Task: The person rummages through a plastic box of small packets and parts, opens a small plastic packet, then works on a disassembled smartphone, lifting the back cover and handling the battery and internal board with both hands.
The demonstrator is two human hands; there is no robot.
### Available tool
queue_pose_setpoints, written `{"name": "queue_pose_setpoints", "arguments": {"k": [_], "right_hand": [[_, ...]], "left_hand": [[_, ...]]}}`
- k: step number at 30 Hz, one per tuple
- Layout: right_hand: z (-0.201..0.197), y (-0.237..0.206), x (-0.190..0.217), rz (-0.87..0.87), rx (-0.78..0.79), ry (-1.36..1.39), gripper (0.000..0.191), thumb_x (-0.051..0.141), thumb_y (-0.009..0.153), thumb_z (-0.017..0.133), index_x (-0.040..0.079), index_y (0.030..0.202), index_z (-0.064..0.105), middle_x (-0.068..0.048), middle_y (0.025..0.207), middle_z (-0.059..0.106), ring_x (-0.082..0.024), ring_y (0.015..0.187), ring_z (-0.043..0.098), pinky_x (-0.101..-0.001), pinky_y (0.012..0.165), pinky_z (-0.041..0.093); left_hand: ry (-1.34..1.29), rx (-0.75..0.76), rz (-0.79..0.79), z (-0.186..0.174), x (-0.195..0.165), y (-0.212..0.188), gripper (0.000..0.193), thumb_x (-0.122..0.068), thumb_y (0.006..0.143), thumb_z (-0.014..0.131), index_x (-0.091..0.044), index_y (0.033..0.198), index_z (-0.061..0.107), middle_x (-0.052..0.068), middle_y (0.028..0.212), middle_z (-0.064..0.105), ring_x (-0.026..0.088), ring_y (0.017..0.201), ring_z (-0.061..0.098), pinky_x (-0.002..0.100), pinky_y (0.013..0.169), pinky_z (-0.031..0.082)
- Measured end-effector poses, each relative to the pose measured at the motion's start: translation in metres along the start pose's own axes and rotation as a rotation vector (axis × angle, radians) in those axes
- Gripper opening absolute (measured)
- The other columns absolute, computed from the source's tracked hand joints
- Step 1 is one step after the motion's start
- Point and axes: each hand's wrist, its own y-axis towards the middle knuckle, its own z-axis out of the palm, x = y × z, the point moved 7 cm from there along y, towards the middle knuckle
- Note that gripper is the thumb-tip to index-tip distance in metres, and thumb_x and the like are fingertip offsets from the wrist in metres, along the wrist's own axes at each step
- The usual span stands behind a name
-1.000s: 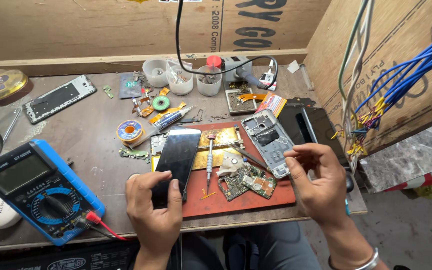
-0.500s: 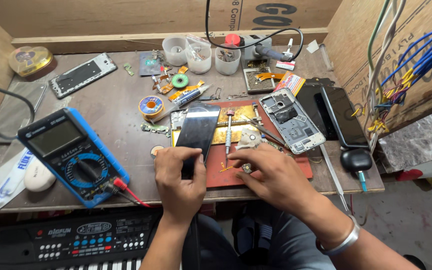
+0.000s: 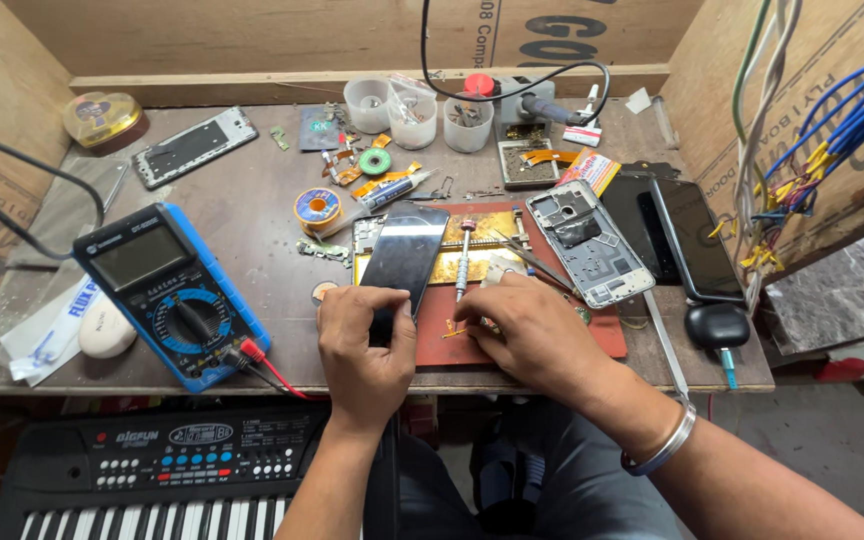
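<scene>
**A:** What has changed since the last half second?

**B:** The right hand (image 3: 537, 335) has been brought down further onto the red mat (image 3: 607, 335), near the front edge of the workbench (image 3: 252, 210). A second ago it was held up, level with the bare phone frame (image 3: 592, 243); now it is laid flat over the small circuit boards, which are hidden beneath it. Whether anything is pinched in its fingers cannot be told.

**A:** And the left hand?

**B:** The left hand (image 3: 364, 345) has been kept where it was. Its fingers are closed on the near end of the black phone screen (image 3: 404, 255), which lies tilted across the left part of the mat, its far end resting on the gold panel (image 3: 487, 240).

**A:** What does that suggest?

**B:** The screen is being steadied while attention is turned to the parts under the right hand. A screwdriver (image 3: 463, 258) lies untouched between the two hands.

**A:** Anything else nearby?

**B:** A blue multimeter (image 3: 167, 290) sits toward the front left corner, well apart, with two dark phones (image 3: 687, 235) along the right edge.
</scene>
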Motion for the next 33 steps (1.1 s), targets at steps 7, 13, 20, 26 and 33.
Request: {"name": "queue_pose_setpoints", "arguments": {"k": [7,13,20,26,33], "right_hand": [[0.004,-0.004,0.001,-0.056,-0.056,0.049,0.033,0.006,0.080,0.072,0.007,0.108,0.056,-0.003,0.083,0.069,-0.024,0.083,0.067,-0.0408,0.074,0.052],[-0.002,-0.017,0.002,-0.118,-0.244,0.111,0.045,0.007,0.083,0.076,0.008,0.114,0.044,-0.005,0.093,0.067,-0.024,0.084,0.067,-0.0372,0.075,0.053],[-0.008,-0.032,-0.002,-0.146,-0.425,0.351,0.053,0.004,0.090,0.078,0.009,0.122,0.036,-0.009,0.104,0.066,-0.017,0.092,0.072,-0.0326,0.076,0.062],[-0.011,-0.046,-0.003,-0.148,-0.466,0.297,0.059,0.004,0.087,0.081,0.012,0.122,0.035,-0.005,0.104,0.069,-0.013,0.085,0.066,-0.0276,0.071,0.051],[-0.014,-0.051,0.001,-0.135,-0.473,0.414,0.065,0.000,0.086,0.081,0.013,0.130,0.035,-0.007,0.112,0.070,-0.012,0.087,0.069,-0.0286,0.075,0.052]], "left_hand": [[0.028,0.002,0.006,0.000,-0.002,-0.001,0.015,-0.002,0.084,0.072,-0.008,0.097,0.066,0.006,0.091,0.067,0.027,0.091,0.062,0.041,0.089,0.046],[0.001,0.007,0.053,-0.001,-0.009,0.001,0.016,-0.003,0.085,0.072,-0.008,0.098,0.066,0.005,0.090,0.067,0.027,0.090,0.062,0.041,0.089,0.046],[-0.524,0.162,-0.586,0.025,-0.008,-0.026,0.051,-0.005,0.080,0.077,-0.009,0.124,0.053,0.005,0.106,0.068,0.015,0.085,0.063,0.030,0.073,0.056],[-0.903,0.104,-0.675,0.042,-0.022,-0.039,0.046,-0.002,0.088,0.075,-0.005,0.127,0.050,0.010,0.105,0.068,0.014,0.092,0.068,0.028,0.083,0.057],[-0.290,0.057,0.181,0.001,-0.069,-0.010,0.035,0.000,0.092,0.077,-0.011,0.117,0.055,0.006,0.105,0.072,0.018,0.096,0.071,0.031,0.087,0.057]]}}
